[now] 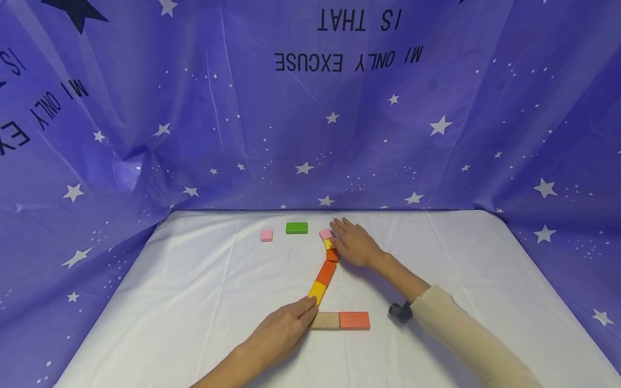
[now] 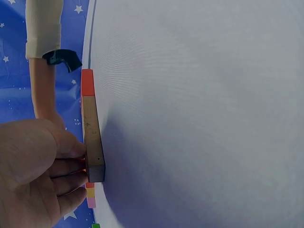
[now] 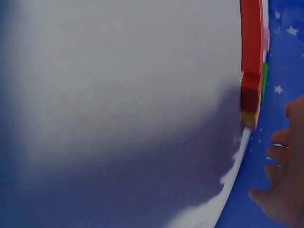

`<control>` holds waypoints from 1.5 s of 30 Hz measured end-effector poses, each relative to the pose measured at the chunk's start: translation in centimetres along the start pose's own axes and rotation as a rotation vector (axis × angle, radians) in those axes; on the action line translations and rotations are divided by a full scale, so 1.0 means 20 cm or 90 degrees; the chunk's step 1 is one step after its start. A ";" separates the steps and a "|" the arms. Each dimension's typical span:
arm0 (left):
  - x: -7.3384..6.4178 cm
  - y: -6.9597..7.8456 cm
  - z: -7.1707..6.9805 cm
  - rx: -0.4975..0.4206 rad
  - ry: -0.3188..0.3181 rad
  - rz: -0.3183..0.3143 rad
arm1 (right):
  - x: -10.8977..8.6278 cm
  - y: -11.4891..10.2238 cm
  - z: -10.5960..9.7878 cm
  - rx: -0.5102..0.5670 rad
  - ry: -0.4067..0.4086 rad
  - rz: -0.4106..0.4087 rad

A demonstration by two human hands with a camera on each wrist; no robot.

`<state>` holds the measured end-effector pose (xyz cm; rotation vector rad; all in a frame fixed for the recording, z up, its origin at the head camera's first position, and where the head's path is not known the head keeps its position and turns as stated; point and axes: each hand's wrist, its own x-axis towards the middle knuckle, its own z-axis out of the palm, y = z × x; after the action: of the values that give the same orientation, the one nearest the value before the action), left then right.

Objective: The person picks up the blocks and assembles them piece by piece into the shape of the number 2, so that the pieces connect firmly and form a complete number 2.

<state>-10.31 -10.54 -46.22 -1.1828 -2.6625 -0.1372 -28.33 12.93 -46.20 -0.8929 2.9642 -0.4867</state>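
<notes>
Across the middle of the white table runs a slanted line of blocks. From far to near it has a pink block (image 1: pixel 325 234), a small yellow block (image 1: pixel 328 244), a small orange block (image 1: pixel 332 255), a longer orange block (image 1: pixel 326 273) and a longer yellow block (image 1: pixel 317 292). My left hand (image 1: pixel 281 330) touches the near end of that yellow block with outstretched fingertips. Beside them lie a plain wooden block (image 1: pixel 326 321) and a red block (image 1: pixel 354 320), end to end. Fingers extended, my right hand (image 1: pixel 356 243) is at the line's far end, overlapping the small yellow block.
Further back are a green block (image 1: pixel 297 228) and a loose pink block (image 1: pixel 267 235). A dark device (image 1: pixel 400 312) sits at the right sleeve (image 1: pixel 466 328). Behind the table hangs a purple star-printed cloth (image 1: pixel 301 134).
</notes>
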 end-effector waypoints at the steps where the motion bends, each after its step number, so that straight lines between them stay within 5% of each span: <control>1: 0.00 0.00 0.00 -0.001 -0.001 -0.001 | -0.01 -0.01 0.00 -0.017 -0.009 -0.003; 9: 0.00 0.00 -0.01 -0.002 -0.016 -0.003 | -0.07 -0.06 0.02 -0.026 -0.068 -0.045; 18: 0.00 0.00 0.00 -0.011 0.019 0.018 | -0.09 -0.07 0.03 -0.021 -0.145 -0.031; 27: 0.02 -0.03 0.00 -0.047 0.052 0.032 | -0.08 -0.06 0.05 -0.057 -0.163 -0.033; 35: 0.04 -0.06 -0.02 -0.081 0.030 0.037 | -0.09 -0.07 0.04 -0.055 -0.150 -0.046; 40: 0.08 -0.10 -0.05 -0.162 -0.003 0.010 | -0.09 -0.07 0.04 -0.060 -0.151 -0.048; 45: 0.15 -0.18 -0.06 -0.244 -0.039 -0.063 | -0.08 -0.07 0.04 -0.074 -0.156 -0.041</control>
<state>-14.67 -10.93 -44.21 -1.1685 -2.8319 -0.6636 -26.17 12.52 -46.74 -0.9829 2.7701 -0.1906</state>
